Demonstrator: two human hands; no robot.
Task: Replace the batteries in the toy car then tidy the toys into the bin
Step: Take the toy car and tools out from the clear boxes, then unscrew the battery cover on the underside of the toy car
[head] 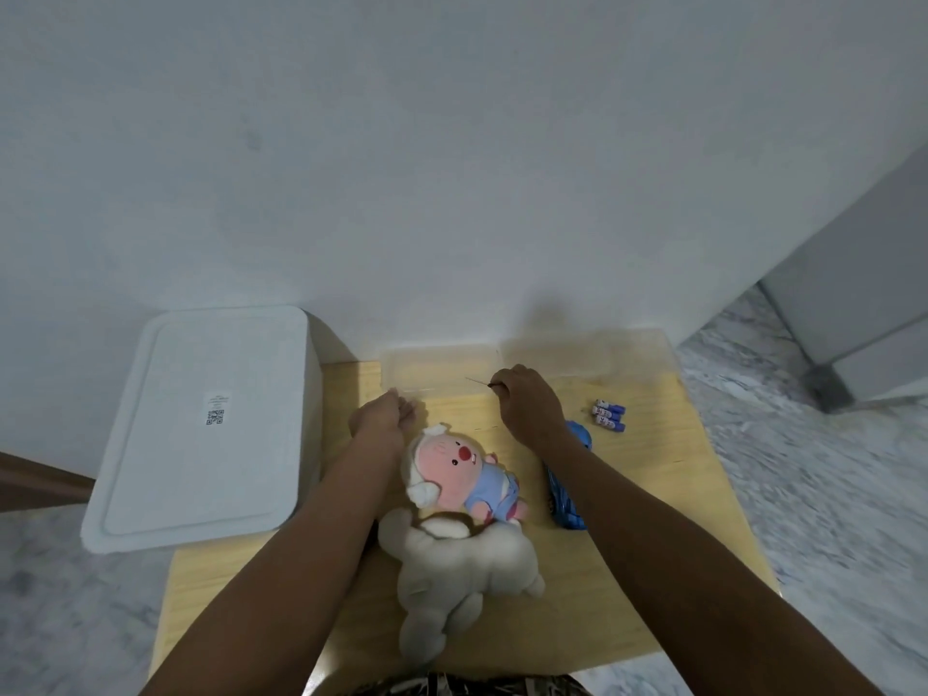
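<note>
Both hands curl: right (527, 404) pinches a thin tool (477, 382), left (384, 411) unclear; its forearm half-hides the blue car (567, 499).

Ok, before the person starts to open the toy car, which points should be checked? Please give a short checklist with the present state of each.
1. Tool in hand: ok. The right hand pinches a thin tool, likely a small screwdriver, near the clear box.
2. Left hand free: cannot tell; its fingers are curled and what they hold is hidden.
3. Batteries within reach: ok. They lie together on the table, right of the right hand.
4. Blue toy car accessible: not ok. The right forearm covers most of it.
5. Plush toys clear of the work area: not ok. The pink plush and the beige plush lie mid-table.
6. White bin open: not ok, its lid is on.
</note>
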